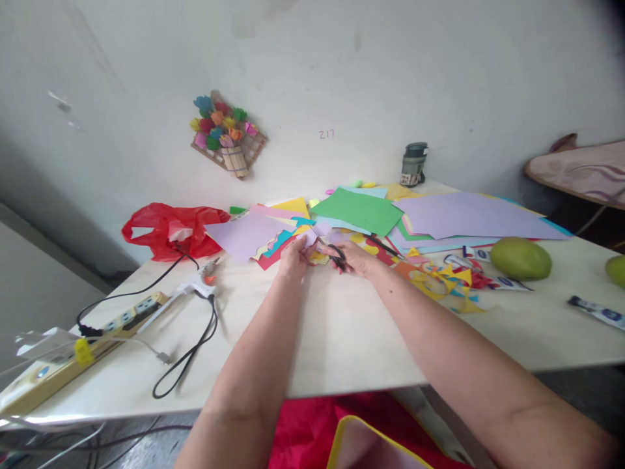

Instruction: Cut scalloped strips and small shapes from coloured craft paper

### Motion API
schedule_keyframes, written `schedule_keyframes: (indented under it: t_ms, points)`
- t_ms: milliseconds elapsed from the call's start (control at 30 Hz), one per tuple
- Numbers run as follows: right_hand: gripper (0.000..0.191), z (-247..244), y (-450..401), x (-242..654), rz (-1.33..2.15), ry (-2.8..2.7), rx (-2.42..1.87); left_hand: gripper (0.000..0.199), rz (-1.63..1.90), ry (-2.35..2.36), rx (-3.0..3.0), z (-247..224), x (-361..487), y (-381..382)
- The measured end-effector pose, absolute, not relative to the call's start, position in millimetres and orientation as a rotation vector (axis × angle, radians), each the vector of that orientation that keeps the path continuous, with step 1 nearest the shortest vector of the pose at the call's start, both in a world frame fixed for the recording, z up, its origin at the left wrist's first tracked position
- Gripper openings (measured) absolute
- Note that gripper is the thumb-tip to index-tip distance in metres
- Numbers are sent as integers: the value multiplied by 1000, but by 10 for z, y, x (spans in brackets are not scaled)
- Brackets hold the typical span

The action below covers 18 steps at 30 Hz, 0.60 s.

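Note:
My left hand point(295, 255) is closed on a small piece of light purple paper point(307, 240), held above the white table. Black-handled scissors point(336, 255) are gripped in my right hand point(355, 258), their blades pointing left at the paper. Whether the blades are apart is too small to tell. Around both hands lie coloured sheets: a larger purple sheet point(249, 233) to the left, a green sheet point(359, 210) behind, and red, blue and yellow pieces with wavy cut edges beneath.
Yellow and blue paper scraps point(452, 283) lie right of my hands, beside a green mango point(520, 258) and glue tubes. Left are a red plastic bag point(168, 225), a glue gun point(202, 281) with a looped cord and a power strip point(92, 345). A tumbler point(414, 164) stands behind.

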State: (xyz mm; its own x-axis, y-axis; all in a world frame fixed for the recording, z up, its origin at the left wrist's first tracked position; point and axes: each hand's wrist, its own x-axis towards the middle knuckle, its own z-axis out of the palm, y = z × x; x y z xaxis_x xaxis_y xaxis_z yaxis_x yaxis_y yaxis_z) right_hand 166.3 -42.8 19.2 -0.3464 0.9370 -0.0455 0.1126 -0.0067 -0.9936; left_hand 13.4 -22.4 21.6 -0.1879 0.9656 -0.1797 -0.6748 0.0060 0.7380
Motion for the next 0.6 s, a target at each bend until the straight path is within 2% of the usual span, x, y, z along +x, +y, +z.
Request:
schedule_keyframes:
  t_ms: [600]
  points:
    - [34, 199, -410, 1585, 1417, -1410, -1230, 6, 1587, 1003, 473, 180, 139, -184]
